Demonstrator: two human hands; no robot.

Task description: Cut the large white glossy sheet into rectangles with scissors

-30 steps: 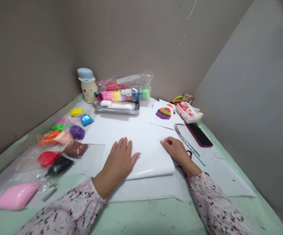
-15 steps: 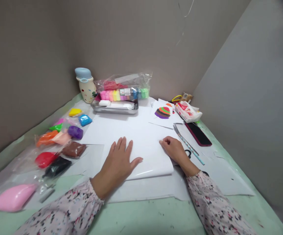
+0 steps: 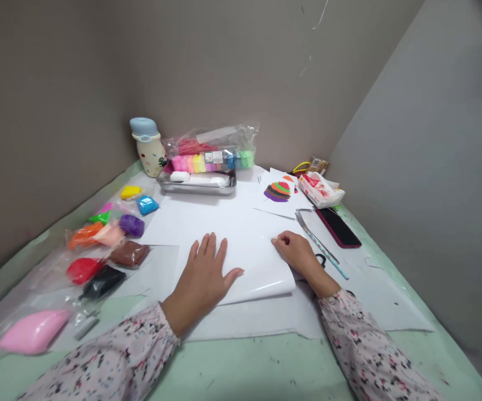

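Observation:
A glossy white sheet of paper [image 3: 249, 273] lies in front of me, its near edge bowed up a little. My left hand [image 3: 202, 278] rests flat on its left part, fingers spread and thumb pointing right. At the sheet's right edge, my right hand [image 3: 297, 253] has its fingers curled in a pinch on the paper; the fingertips are partly hidden. Just beyond that hand lie a fork [image 3: 314, 236] and a thin pale-blue stick [image 3: 337, 267]. A black loop [image 3: 320, 260], perhaps a scissors handle, shows beside the right wrist.
Bagged clay packets, including a brown one [image 3: 130, 254] and a pink one [image 3: 35, 332], spread along the left. Behind are a bottle [image 3: 149, 150], a metal tray [image 3: 199, 190] and a bag of colored clay [image 3: 211, 159]. A striped picture [image 3: 278, 192], tissue pack [image 3: 320, 190] and phone [image 3: 338, 227] sit right.
Both hands keep nearly the same place and pose on the paper. The view has shifted slightly, so the clay packets on the left appear a little farther right.

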